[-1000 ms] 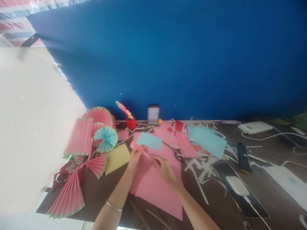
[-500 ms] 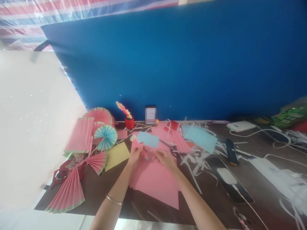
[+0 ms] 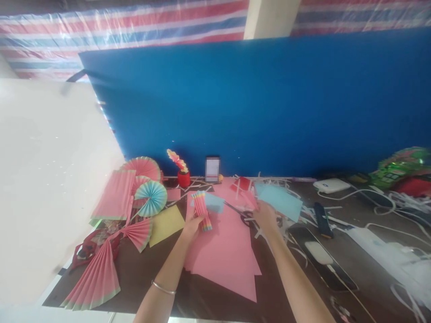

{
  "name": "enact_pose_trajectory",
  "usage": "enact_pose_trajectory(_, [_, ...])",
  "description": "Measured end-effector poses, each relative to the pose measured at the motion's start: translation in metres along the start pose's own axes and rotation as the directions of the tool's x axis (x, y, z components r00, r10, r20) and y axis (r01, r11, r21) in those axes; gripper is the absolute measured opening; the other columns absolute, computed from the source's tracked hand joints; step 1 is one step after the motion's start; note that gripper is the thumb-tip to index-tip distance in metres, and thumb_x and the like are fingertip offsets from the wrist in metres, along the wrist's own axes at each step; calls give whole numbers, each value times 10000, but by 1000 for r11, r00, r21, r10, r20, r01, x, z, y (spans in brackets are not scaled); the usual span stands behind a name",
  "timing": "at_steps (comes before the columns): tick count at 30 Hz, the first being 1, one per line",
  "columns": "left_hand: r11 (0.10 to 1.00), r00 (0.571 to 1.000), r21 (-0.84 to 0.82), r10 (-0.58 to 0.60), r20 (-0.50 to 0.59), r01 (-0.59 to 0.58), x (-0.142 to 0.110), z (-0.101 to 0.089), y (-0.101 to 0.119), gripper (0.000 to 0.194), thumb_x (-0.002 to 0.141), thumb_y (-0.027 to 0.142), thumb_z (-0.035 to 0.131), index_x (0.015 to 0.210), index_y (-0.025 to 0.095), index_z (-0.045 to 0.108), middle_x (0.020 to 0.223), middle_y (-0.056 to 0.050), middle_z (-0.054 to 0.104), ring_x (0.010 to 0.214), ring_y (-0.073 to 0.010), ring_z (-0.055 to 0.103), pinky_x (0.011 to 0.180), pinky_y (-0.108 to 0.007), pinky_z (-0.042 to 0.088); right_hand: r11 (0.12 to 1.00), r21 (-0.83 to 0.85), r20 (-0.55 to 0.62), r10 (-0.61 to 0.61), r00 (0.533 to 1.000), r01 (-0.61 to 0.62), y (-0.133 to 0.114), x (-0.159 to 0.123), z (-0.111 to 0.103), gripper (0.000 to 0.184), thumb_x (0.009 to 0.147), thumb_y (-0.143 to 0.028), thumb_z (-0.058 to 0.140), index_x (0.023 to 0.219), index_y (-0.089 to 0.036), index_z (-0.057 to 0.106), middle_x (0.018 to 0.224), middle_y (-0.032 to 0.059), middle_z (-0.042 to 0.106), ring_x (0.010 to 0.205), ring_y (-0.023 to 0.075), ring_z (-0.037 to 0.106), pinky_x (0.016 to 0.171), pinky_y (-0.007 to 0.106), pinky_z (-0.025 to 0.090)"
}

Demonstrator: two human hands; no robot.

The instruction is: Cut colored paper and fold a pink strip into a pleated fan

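Observation:
My left hand is closed round a narrow pleated strip of pink paper with striped yellow and blue ends, held above the pink sheets. At the right of those pink sheets, my right hand has its fingers closed at the lower end of another pleated pink paper. My hand covers part of that piece. Dark-handled scissors lie just left of my right hand. Beneath the strip in my left hand is a light blue sheet.
Paper fans and a round blue fan lie at the left, by a yellow sheet. At the back stand a red pot and a small screen. Paper scraps, a phone and cables occupy the right.
My right hand has moved right, away from my left hand, to the pleated pink paper beside the scissors. The strip in my left hand now stands more upright. The view has tilted up.

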State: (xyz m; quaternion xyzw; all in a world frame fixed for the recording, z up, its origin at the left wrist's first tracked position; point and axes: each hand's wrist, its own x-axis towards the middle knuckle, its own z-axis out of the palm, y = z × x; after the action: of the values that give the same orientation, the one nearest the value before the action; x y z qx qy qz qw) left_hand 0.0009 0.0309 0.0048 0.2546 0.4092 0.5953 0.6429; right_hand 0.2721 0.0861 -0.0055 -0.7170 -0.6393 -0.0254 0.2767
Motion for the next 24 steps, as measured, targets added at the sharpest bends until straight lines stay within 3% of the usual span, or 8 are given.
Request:
enact_pose_trajectory(3, [999,999,29,-39,7,39,-2,-1,-1,321,611,189,726,918,163,636,805,-56,664,691,-159,608,665,-273,453,996,90,-91,-5,996,13,-6,-2,-7,343,738,-173,362,952,-109,621,852,147,641,829,254,563,781,377,377])
enact_pose_trajectory(6, [992,998,105,-67,13,65,-2,-2,-5,318,624,265,730,907,157,634,752,-42,643,634,-133,577,594,-242,424,917,397,-175,47,983,27,-24,-10,-17,316,775,-307,405,923,-138,627,923,144,641,872,256,560,808,393,399])
enact_pose_trajectory(8, [986,998,153,-68,13,65,-2,-2,-7,329,621,316,732,891,159,626,684,-22,620,592,-119,552,553,-226,399,742,668,-75,143,987,-57,-43,-18,-19,313,744,-390,492,905,-159,628,930,130,645,857,250,573,769,382,434])
enact_pose_trajectory(10, [983,998,175,-61,6,59,-3,0,-8,343,624,365,723,878,160,619,627,-6,595,558,-113,534,535,-222,384,445,866,186,137,973,-228,-63,-29,-15,330,733,-445,525,915,-190,629,920,106,655,854,247,586,750,383,455])
enact_pose_trajectory(13, [983,999,177,-42,-25,45,-8,5,-6,373,647,407,695,921,166,619,623,-2,588,571,-118,541,578,-233,407,351,883,329,13,944,-312,-89,-49,-4,349,731,-507,523,791,-191,660,762,98,669,718,244,612,674,388,489])
enact_pose_trajectory(16, [971,997,229,-52,-62,65,-18,12,-1,374,690,431,649,961,173,627,708,-28,627,668,-149,580,661,-255,434,140,831,556,-220,802,-538,-105,-70,7,314,747,-484,546,848,-216,674,803,82,676,780,251,623,715,382,487])
enact_pose_trajectory(20, [938,999,344,-42,-23,47,-32,18,4,448,777,499,518,1089,184,584,1004,-48,638,951,-195,577,840,-281,416,63,797,586,-321,744,-601,-111,-85,15,290,763,-449,559,904,-221,671,883,77,676,859,254,616,764,371,473])
enact_pose_trajectory(24, [889,998,456,-7,70,-26,-31,19,-3,527,791,545,463,1167,182,531,1121,-74,597,1102,-231,501,934,-316,370,-12,743,629,-330,704,-669,-106,-87,23,242,749,-415,603,863,-212,671,884,69,671,863,239,612,827,363,440])
